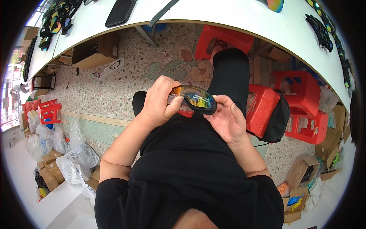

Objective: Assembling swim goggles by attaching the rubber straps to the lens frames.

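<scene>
A pair of goggles (196,98) with a black frame and a shiny orange-to-blue mirrored lens is held above my lap. My left hand (162,100) grips its left end, the thumb on the lower rim and the fingers behind the frame. At the other end, my right hand (228,120) pinches the black rim between thumb and fingers. Pale printed lettering shows across the lens. No strap can be made out on the goggles from here.
A white table (213,13) curves ahead, bearing a black phone (120,12), a grey strap (163,12) and more goggles (57,19). Red stools (299,91) stand to the right, one beside a black bag (277,118). Cardboard boxes (95,49) and plastic bags (78,162) lie around.
</scene>
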A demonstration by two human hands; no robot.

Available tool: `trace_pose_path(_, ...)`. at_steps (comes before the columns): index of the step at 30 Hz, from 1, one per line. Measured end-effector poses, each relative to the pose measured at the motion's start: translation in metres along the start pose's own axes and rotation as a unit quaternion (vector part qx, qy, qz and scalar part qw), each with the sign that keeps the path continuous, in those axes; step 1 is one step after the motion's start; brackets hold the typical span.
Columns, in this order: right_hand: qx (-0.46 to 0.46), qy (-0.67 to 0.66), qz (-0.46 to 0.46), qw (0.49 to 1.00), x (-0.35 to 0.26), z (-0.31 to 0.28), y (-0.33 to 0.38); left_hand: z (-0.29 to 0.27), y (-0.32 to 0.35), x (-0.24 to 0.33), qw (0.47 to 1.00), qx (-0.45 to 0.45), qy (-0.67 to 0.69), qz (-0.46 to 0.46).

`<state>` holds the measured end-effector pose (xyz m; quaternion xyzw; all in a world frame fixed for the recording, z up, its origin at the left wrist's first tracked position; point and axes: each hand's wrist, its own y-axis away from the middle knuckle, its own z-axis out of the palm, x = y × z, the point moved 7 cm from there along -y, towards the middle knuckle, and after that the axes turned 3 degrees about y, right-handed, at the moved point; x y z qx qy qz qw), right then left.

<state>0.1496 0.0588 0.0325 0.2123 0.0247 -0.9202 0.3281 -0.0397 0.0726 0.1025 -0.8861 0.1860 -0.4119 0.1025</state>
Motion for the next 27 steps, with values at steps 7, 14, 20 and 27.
trace_pose_path(7, 0.067, 0.070, -0.038, 0.995, -0.009, 0.003, -0.007, 0.013, 0.013, 0.006, 0.990, 0.101, -0.094, 0.006)
trace_pose_path(14, 0.079, 0.169, -0.068, 0.980, -0.008, 0.004, -0.010, 0.023, 0.014, 0.001, 0.980, 0.144, -0.136, 0.005)
trace_pose_path(20, 0.105, 0.100, -0.054, 0.988, -0.007, 0.016, -0.007, 0.033, 0.013, 0.004, 0.971, 0.152, -0.182, -0.006)
trace_pose_path(27, 0.130, 0.245, -0.099, 0.956, -0.003, 0.019, -0.004, 0.035, 0.017, 0.008, 0.972, 0.151, -0.181, -0.014)
